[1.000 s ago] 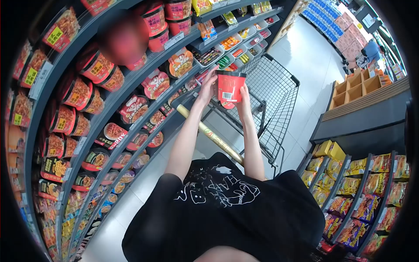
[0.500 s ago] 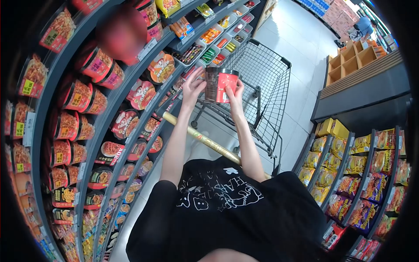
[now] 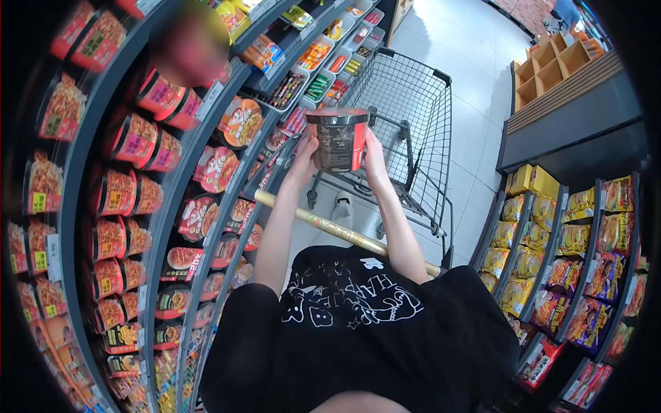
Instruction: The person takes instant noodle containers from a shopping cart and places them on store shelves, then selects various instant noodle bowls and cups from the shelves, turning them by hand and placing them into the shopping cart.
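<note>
An instant noodle cup (image 3: 335,146), black with a red panel and a dark rim round its lid, is held upright in front of me. My left hand (image 3: 304,158) is closed against its left side, the fingers partly hidden behind it. On the opposite side my right hand (image 3: 373,160) grips the red part. Small white print covers the black face turned towards me. Below my forearms a gold-coloured cart handle (image 3: 330,228) runs across, in front of my black shirt.
A wire shopping cart (image 3: 406,103) stands just beyond the cup. Shelves of red noodle cups (image 3: 117,199) curve along the left, with snack bins (image 3: 317,86) farther up. Bagged noodles (image 3: 551,268) fill racks at right, below a wooden divided box (image 3: 551,72). A person (image 3: 568,12) is far off.
The cup has turned, so its black printed side now faces me and the red panel has shifted right. My left fingers, raised and spread before, have closed on the cup.
</note>
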`<state>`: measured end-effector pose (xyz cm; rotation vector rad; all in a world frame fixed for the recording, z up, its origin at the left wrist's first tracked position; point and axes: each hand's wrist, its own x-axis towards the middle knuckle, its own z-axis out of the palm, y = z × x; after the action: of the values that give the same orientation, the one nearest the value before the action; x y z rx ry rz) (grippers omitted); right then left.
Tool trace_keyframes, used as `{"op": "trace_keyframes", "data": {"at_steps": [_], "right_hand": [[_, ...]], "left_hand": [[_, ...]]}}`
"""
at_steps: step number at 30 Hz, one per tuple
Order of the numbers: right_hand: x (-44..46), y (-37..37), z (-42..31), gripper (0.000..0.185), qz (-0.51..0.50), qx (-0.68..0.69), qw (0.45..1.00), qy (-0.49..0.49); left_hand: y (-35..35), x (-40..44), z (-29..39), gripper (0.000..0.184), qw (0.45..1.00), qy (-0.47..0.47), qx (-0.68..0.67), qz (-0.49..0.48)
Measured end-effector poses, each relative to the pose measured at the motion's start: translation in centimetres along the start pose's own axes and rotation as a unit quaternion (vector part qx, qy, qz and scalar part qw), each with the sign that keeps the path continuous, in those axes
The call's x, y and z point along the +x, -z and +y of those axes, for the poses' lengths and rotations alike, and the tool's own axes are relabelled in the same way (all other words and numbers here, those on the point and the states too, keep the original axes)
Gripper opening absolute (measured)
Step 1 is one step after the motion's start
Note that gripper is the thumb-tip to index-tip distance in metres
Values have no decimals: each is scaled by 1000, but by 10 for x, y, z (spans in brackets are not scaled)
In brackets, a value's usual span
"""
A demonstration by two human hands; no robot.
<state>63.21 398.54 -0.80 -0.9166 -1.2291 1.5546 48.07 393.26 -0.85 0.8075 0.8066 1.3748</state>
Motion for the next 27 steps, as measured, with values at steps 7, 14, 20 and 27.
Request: {"op": "trace_keyframes", "data": {"at_steps": [7, 14, 20, 27], "right_hand": [[-10, 1, -34, 77, -118, 38, 992, 5], [6, 56, -29, 74, -105, 260, 952, -122], [16, 62, -24, 79, -143, 224, 949, -167], [30, 66, -15, 76, -143, 187, 956, -176]], "left_hand": [[-27, 8, 0, 82, 968, -154, 164, 108], [-55, 12, -2, 93, 808, -247, 531, 63], [-51, 25, -10, 95, 883, -186, 423, 86], [-54, 33, -10, 92, 900, -185, 384, 91]]}}
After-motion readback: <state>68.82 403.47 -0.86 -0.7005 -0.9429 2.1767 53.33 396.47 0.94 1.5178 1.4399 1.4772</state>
